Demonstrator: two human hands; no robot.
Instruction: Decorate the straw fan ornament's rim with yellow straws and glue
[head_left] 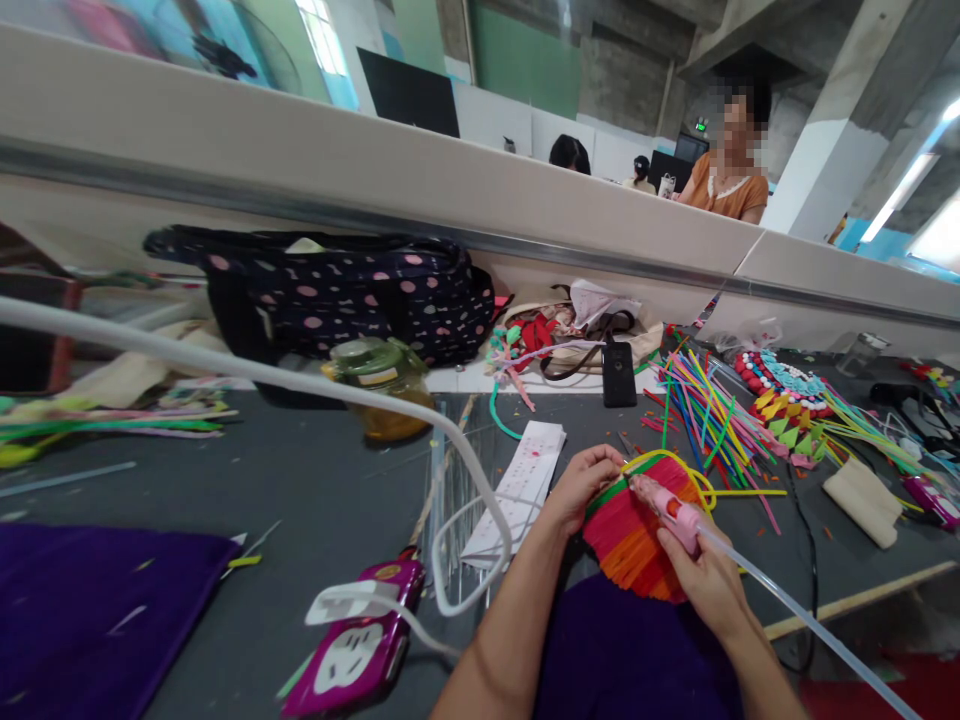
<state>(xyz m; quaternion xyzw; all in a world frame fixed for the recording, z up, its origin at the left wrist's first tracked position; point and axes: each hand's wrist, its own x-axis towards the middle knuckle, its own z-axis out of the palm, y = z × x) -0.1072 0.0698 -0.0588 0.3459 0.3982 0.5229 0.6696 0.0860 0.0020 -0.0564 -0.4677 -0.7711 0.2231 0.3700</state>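
Note:
My right hand is wrapped round a pink hot glue gun, with a long translucent glue stick trailing out of its back. The gun's nozzle points at the upper edge of a striped craft piece in red, pink, orange and green, which looks built from pipe cleaners. Pinched at the top left edge of that piece are the fingers of my left hand. A yellow pipe cleaner curves along its upper edge, and one end sticks out to the right. Whether the nozzle touches the piece, I cannot tell.
Loose coloured pipe cleaners lie beyond my hands. A white cable loops across the left, over a purple phone. A jar, a dotted bag and a black phone stand along the partition. People sit behind it.

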